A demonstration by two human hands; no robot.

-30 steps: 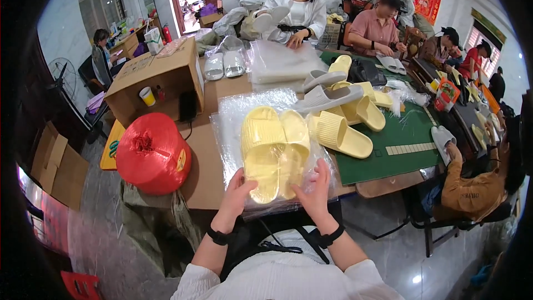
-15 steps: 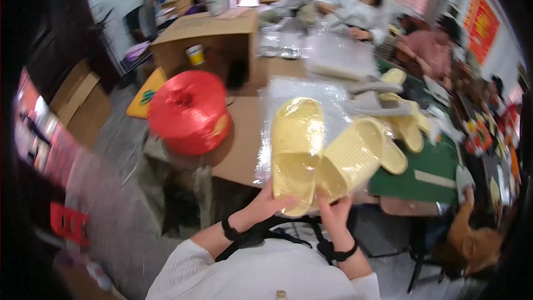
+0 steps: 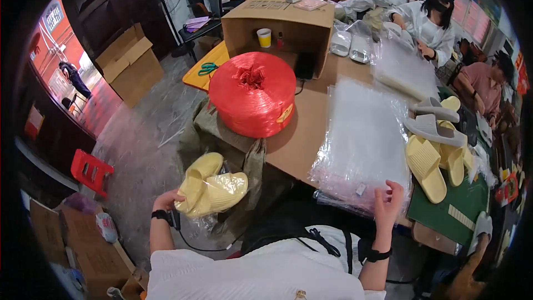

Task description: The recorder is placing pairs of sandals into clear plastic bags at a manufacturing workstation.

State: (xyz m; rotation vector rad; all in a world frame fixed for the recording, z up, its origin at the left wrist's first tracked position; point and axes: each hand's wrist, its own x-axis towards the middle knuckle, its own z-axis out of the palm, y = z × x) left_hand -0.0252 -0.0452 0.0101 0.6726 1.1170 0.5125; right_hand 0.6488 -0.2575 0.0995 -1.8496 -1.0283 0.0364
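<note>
A pair of yellow slippers [image 3: 216,190] in a clear plastic bag hangs low on the left, beyond the table's front edge. Gripping it by its left side is my left hand [image 3: 167,201], closed on the bag. My right hand [image 3: 388,203] is over the near right corner of a stack of clear plastic bags [image 3: 363,133]; its fingers are apart and loosely bent, with nothing visible in them. Whether it touches the top bag I cannot tell. More yellow slippers [image 3: 426,169] and grey slippers [image 3: 436,128] lie right of the stack, partly on a green mat [image 3: 463,203].
A big red roll of plastic twine [image 3: 252,94] stands on the table's left side, before an open cardboard box [image 3: 277,14]. Below it hangs an olive-green sack [image 3: 202,133]. Green-handled scissors [image 3: 208,69] lie behind the roll. Co-workers sit along the table's far right side.
The bagged yellow slippers, held in both hands over the table before, have moved left and down in my left hand. My right hand has let go and shifted over the bag stack. The view has turned left.
</note>
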